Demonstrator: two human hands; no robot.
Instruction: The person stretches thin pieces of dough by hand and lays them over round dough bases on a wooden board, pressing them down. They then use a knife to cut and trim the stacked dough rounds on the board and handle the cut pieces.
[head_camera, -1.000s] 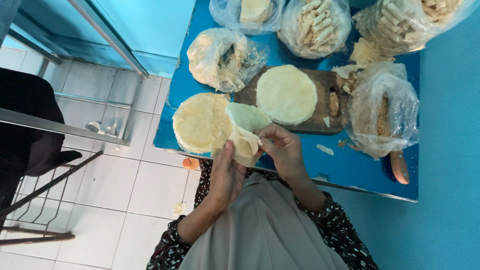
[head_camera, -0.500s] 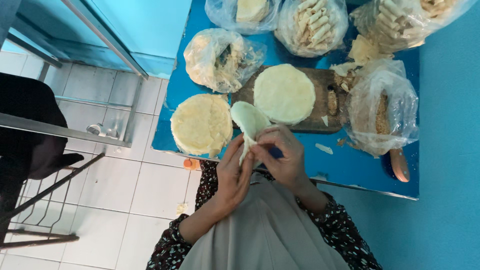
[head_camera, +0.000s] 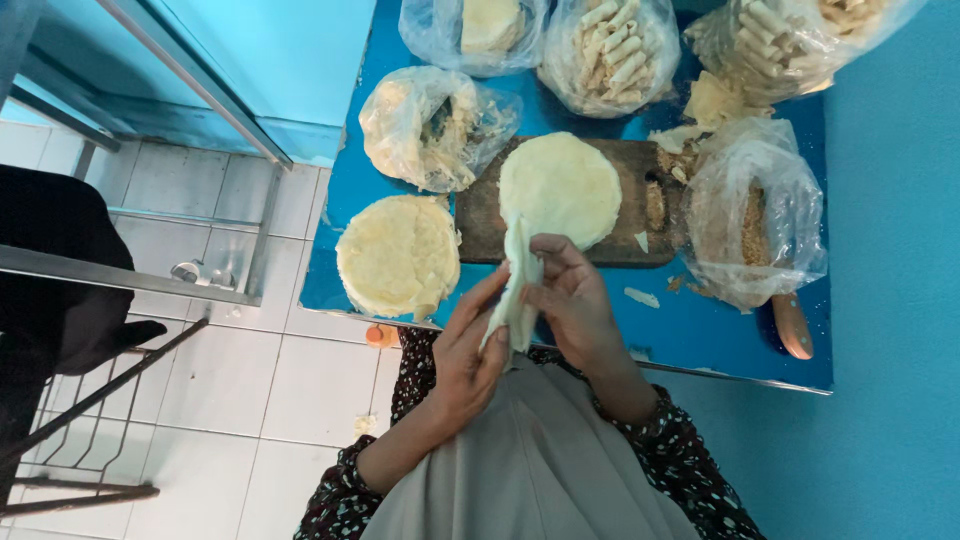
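At the left of your blue tabletop (head_camera: 690, 335) sits a flat round stack of pale yellow wrappers (head_camera: 398, 255), and just behind it a crumpled clear plastic bag of crumbly pale scraps (head_camera: 430, 125). To the right of the stack lies a dark wooden cutting board (head_camera: 482, 212) with a single round pale wrapper sheet (head_camera: 560, 188) spread on it. Along the far edge stand three clear bags: one holding a pale block (head_camera: 488, 28), one packed with rolled pale sticks (head_camera: 612, 52), and another of rolls at the right corner (head_camera: 790, 35). At the right, a clear bag with brownish crumbs (head_camera: 755, 215) lies over a wooden-handled tool (head_camera: 792, 325). No readable label shows on any bag. Your left hand (head_camera: 468, 350) and right hand (head_camera: 568, 295) meet above the near table edge, fingers curled and pinching a soft pale wrapper (head_camera: 516, 290) between them, now pressed into a narrow upright fold. A second ago that wrapper hung wider and more open beside the stack; half a second ago it was already narrowing, and your hands have since closed tighter around it.
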